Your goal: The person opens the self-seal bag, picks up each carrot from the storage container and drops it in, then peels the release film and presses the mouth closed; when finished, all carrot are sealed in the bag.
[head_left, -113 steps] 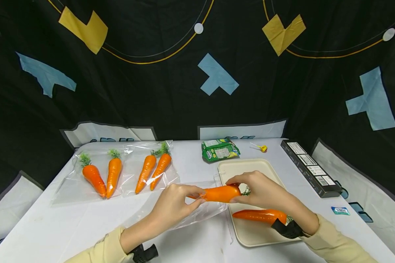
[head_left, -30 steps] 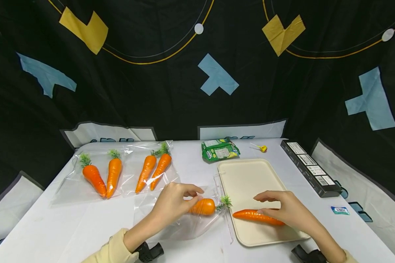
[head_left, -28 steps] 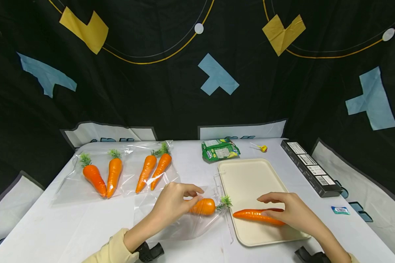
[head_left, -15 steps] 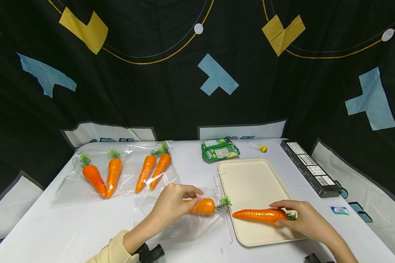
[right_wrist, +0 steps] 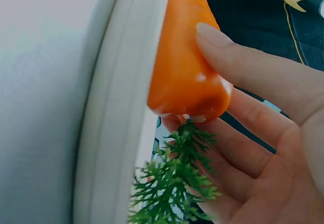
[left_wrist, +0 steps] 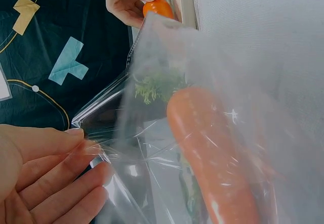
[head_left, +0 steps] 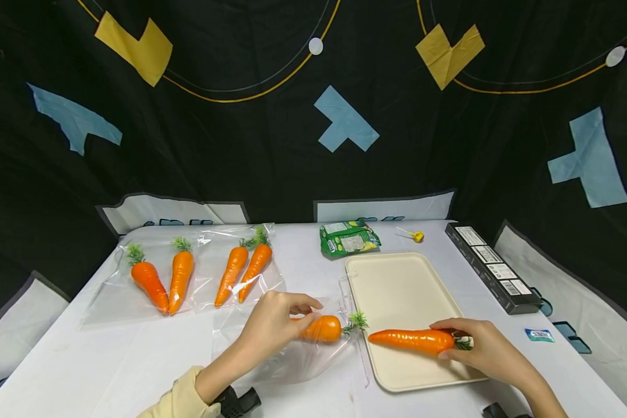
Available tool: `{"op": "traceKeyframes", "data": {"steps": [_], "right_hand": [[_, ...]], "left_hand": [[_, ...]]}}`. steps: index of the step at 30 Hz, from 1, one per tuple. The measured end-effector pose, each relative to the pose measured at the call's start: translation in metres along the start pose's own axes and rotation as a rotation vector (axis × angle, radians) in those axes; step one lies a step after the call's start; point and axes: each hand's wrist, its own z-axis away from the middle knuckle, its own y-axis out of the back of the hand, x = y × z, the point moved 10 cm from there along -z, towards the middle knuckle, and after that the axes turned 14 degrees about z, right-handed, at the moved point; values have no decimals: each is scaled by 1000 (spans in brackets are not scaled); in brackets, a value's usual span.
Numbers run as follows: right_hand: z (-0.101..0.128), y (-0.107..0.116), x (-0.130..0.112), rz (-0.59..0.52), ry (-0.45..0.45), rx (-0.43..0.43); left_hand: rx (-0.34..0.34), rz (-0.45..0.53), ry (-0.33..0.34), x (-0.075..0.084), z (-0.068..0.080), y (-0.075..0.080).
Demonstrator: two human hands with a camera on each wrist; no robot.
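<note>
**A:** From my seat, the right hand [head_left: 488, 348] has its fingers curled round the leafy thick end of the long orange plastic carrot [head_left: 409, 340], which lies across the near part of the cream rectangular plastic tray [head_left: 397, 278]. The left hand [head_left: 271, 325] pinches the clear plastic bag [head_left: 292, 354] just left of that tray, its fingers closed on the film over the shorter orange carrot [head_left: 321, 328] already inside, green top toward the tray.

**B:** How would you handle the step?

**A:** I'd keep the grip at the carrot's crown, as the right wrist view shows it [right_wrist: 190, 67], and lead with the pointed tip, which faces the bag already. I judge the left hand should lift the upper film so the mouth gapes on the tray side; the left wrist view shows the film [left_wrist: 152, 148] lying slack, so the tip could snag on it.

**B:** And the count?

**A:** Six carrots: one on the tray, one in the held bag, four in two more clear bags [head_left: 188, 273], well left of the tray, two apiece. Three bags, then. One tray. Beyond the tray's far edge, one green snack packet [head_left: 349, 238] and one yellow lollipop [head_left: 418, 235]. Right of the tray, one long black box [head_left: 493, 267] and one small blue sachet [head_left: 540, 334].
</note>
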Motion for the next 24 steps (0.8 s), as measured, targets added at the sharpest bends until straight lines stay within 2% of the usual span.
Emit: {"op": "traceKeyframes", "data": {"steps": [10,17,24], "right_hand": [[-2,10,-5,3,-4,114],[-10,27,-12,24,18,198],[-22,40,-22,10,28,204]], "left_hand": [[6,1,10,0,-2,2],[9,-7,20,-1,-2,2],[9,-3,19,-1,-1,2]]}}
